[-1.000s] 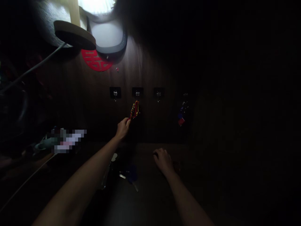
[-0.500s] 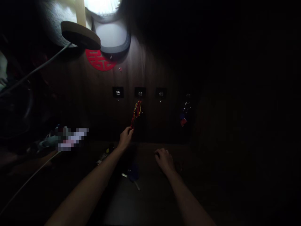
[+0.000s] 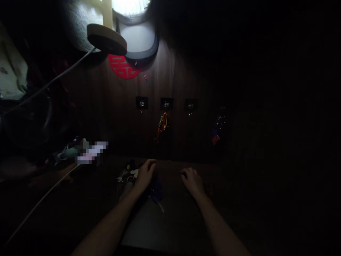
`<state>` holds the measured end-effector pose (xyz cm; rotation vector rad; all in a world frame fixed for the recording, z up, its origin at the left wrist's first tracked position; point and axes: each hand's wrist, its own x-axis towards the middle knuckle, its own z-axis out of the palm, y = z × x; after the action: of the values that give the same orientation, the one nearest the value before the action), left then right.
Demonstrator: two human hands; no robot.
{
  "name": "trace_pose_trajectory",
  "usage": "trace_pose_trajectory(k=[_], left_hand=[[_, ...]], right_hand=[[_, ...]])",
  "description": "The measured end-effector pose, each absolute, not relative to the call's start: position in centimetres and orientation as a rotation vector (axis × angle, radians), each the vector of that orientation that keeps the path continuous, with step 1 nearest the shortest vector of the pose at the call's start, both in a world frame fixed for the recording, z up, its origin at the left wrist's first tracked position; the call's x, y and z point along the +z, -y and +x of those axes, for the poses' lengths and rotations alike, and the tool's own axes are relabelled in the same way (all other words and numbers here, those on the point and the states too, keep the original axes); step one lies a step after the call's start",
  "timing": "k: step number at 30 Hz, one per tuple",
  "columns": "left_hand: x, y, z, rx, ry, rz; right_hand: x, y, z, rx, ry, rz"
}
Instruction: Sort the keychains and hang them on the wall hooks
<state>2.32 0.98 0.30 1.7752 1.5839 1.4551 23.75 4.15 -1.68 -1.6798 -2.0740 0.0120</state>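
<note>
Red-and-yellow corded strap [image 3: 163, 124] is hanging from the middle hook [image 3: 166, 103], beyond and apart from both hands. The left hand [image 3: 145, 174] is holding its fingers loosely parted, gripping nothing visible. The right hand [image 3: 193, 181] is curling palm-down near the worktop [image 3: 170, 231] — its grasp, if any, cannot be told. Beside the left hand, a cluster of keyrings [image 3: 130, 178] is lying on one side and a blue item [image 3: 156, 192] on the other. Farther out, a red tag [image 3: 216, 139] is hanging at the right. Above, a round lamp base [image 3: 106, 39] is partly covering a red cut-out [image 3: 124, 67].
</note>
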Motion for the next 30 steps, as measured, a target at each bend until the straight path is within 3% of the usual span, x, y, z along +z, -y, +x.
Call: trace_pose_trajectory(k=[11, 19, 25, 30], left_hand=[[-0.7, 0.8, 2.3, 0.907, -1.386, 2.274], [-1.2, 0.1, 1.5, 0.884, -1.411, 2.307], [-1.3, -0.3, 0.9, 0.903, -1.535, 2.261], [-0.9, -0.1, 1.0, 0.86, -1.595, 2.266]], right_hand=[[-0.7, -4.9, 25.6, 0.271, 1.853, -1.489], [0.6, -5.5, 30.7, 0.343, 1.367, -1.805], [-0.3, -5.0, 31.0, 0.433, 1.396, -1.886], [-0.9, -4.9, 28.2, 0.684, 1.513, -1.684]])
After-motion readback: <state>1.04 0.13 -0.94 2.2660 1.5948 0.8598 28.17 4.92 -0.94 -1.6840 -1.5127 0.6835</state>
